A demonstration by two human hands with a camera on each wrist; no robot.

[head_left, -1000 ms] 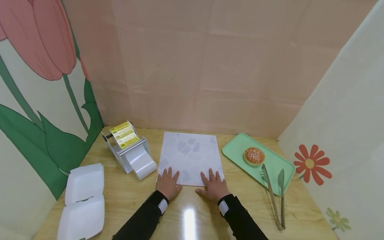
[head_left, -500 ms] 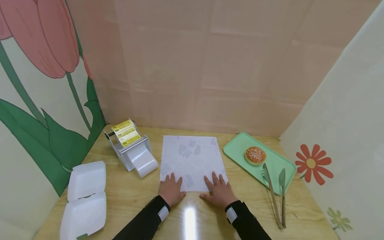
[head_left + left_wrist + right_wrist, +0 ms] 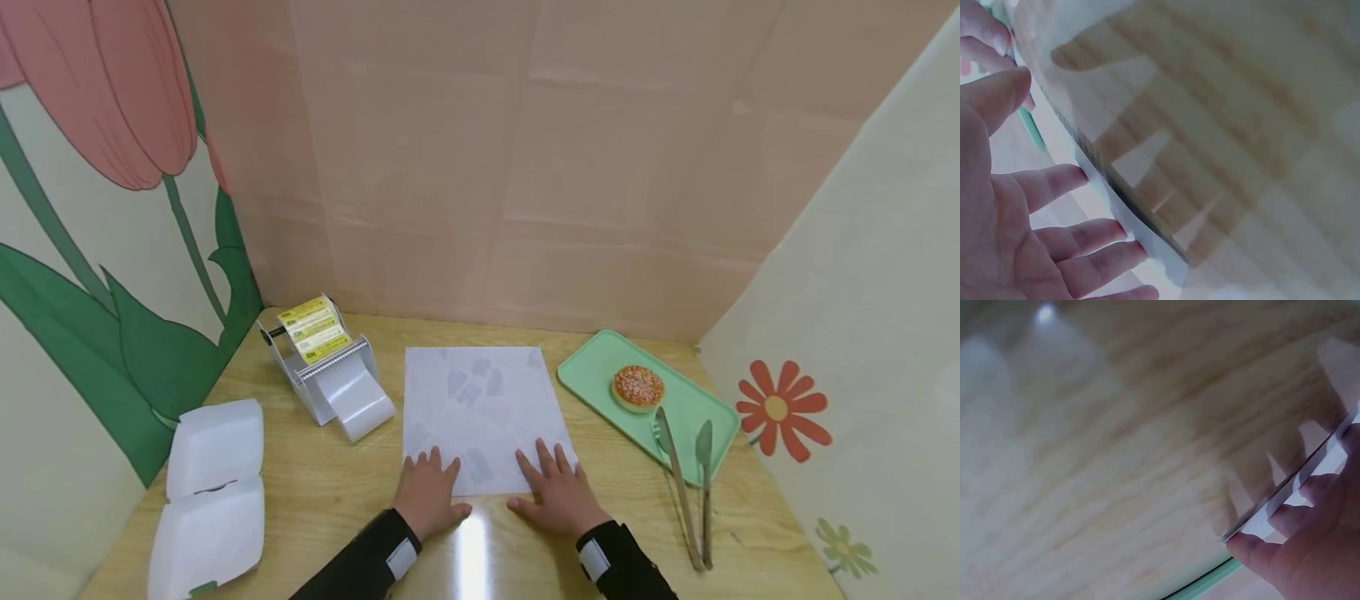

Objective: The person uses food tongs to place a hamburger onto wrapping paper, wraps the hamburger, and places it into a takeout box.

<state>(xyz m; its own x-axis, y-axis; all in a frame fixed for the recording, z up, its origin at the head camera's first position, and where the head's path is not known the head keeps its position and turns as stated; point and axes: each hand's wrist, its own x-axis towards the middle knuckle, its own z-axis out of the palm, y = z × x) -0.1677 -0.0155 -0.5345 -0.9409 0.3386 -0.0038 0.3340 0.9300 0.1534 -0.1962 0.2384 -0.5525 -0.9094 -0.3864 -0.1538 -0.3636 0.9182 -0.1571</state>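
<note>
A square white sheet of paper (image 3: pixel 480 400) with pale grey patches lies flat on the wooden table, in the middle of the head view. My left hand (image 3: pixel 429 494) touches its near left corner with straight, spread fingers. On the near right corner rest the fingers of my right hand (image 3: pixel 561 498), also straight. Both thumbs lie on the wood in front of the near edge. Seen from the left wrist, the palm of the left hand (image 3: pixel 997 237) faces down and the fingertips reach over the sheet's edge. The right wrist view shows the right hand (image 3: pixel 1316 544) along the paper's edge.
A green tray (image 3: pixel 596 358) at the right holds a seeded bun (image 3: pixel 637 388). Metal tongs (image 3: pixel 684 504) lean over its near rim. At the back left stands a metal dispenser (image 3: pixel 348 392) with yellow-and-white labels (image 3: pixel 313 327). An opened white clamshell box (image 3: pixel 213 525) sits at the left.
The paper has slid toward me across the table, with both hands drawing back along with it. The tray, tongs, dispenser and box stay where they were.
</note>
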